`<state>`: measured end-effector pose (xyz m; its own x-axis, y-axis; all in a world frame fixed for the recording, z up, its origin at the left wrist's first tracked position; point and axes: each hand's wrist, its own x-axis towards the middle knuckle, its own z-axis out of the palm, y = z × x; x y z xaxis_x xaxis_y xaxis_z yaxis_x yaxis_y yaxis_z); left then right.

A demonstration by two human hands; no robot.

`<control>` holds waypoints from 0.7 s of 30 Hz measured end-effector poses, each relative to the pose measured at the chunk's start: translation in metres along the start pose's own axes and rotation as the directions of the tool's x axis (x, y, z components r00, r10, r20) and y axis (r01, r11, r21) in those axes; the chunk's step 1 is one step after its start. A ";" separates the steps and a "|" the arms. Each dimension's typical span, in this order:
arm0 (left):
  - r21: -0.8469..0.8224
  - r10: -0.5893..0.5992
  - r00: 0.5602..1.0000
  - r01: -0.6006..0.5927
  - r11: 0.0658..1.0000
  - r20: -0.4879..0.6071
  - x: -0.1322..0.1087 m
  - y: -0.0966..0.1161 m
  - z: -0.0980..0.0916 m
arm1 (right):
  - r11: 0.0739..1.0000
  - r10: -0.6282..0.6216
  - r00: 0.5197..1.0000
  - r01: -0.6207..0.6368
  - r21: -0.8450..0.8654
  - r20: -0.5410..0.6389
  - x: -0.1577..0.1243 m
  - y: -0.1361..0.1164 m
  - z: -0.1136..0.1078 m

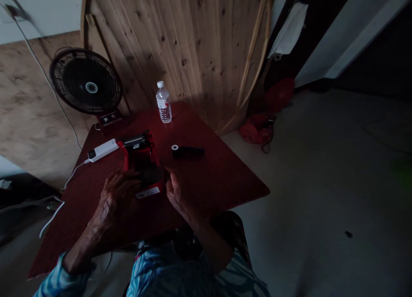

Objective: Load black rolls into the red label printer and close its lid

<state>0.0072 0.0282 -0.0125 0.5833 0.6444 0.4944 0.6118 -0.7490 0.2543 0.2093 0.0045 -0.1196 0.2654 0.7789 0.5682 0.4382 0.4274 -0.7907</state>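
Observation:
A small red-and-black device (158, 156), which looks like a label printer, stands on the dark red table with its lid (137, 141) raised at the back. A printed white sticker (147, 192) is on its front. My left hand (117, 189) lies over its left front side, fingers stretched toward the hollow inside; the fingertips are dim. My right hand (174, 189) is at its right front corner, fingers bent against the side. A dark greyish shape (152, 175) sits in the hollow between my hands. Right of the device lies a black roll (188, 151) with a white end.
On the table (222, 181) a white power bank (103, 150) with a cable lies left of the device. A black fan (86, 84) and a water bottle (164, 103) stand at the back. A large wooden round panel (193, 43) leans behind; a red bag (256, 128) is on the floor.

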 end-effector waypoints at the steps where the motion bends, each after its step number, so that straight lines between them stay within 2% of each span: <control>1: 0.012 0.019 1.000 -0.019 1.000 0.000 -0.002 0.001 0.000 | 0.999 -0.034 0.998 0.034 0.004 -0.044 0.001 -0.005 -0.003; 2: 0.023 0.036 0.999 -0.036 0.999 0.004 -0.003 0.003 0.000 | 0.996 -0.087 0.993 0.088 -0.002 -0.079 0.002 -0.011 -0.006; 4: 0.045 0.059 0.998 -0.059 0.997 0.007 -0.007 0.006 -0.002 | 0.969 -0.247 0.966 0.244 -0.049 -0.075 0.003 -0.021 -0.011; 7: 0.058 0.073 0.997 -0.073 0.996 0.008 -0.012 0.011 -0.004 | 0.875 -0.456 0.887 0.461 -0.148 0.067 -0.001 -0.029 -0.011; 8: 0.054 0.071 0.997 -0.072 0.996 0.012 -0.013 0.012 -0.004 | 0.858 -0.470 0.875 0.484 -0.175 0.115 -0.002 -0.030 -0.009; 10: 0.018 0.044 0.999 -0.044 0.999 -0.003 -0.017 0.011 -0.004 | 0.859 -0.442 0.882 0.469 -0.205 0.165 -0.005 -0.029 -0.006; 12: -0.058 -0.064 0.996 0.060 0.996 -0.064 -0.019 0.006 -0.005 | 0.880 -0.405 0.896 0.436 -0.188 0.182 -0.006 -0.027 -0.003; 13: -0.114 -0.157 0.981 0.145 0.983 -0.110 -0.020 0.004 -0.005 | 0.886 -0.402 0.897 0.432 -0.169 0.182 -0.006 -0.026 -0.003; 15: -0.263 -0.398 0.904 0.350 0.899 -0.157 -0.019 0.000 -0.007 | 0.884 -0.422 0.890 0.447 -0.140 0.173 -0.006 -0.025 -0.003; 17: -0.407 -0.603 0.795 0.530 0.744 -0.068 -0.016 -0.002 -0.008 | 0.877 -0.439 0.881 0.463 -0.132 0.177 -0.006 -0.025 -0.004; 19: -0.491 -0.686 0.722 0.630 0.602 0.085 -0.013 -0.003 -0.007 | 0.880 -0.429 0.884 0.455 -0.136 0.185 -0.006 -0.024 -0.005; 21: -0.541 -0.693 0.702 0.652 0.531 0.166 -0.011 -0.004 -0.005 | 0.886 -0.404 0.892 0.436 -0.156 0.201 -0.006 -0.024 -0.005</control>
<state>-0.0044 0.0229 -0.0151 0.0741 0.9967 0.0329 0.4160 -0.0609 0.9073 0.2016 -0.0133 -0.1029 -0.1128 0.6147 0.7806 0.6378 0.6473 -0.4175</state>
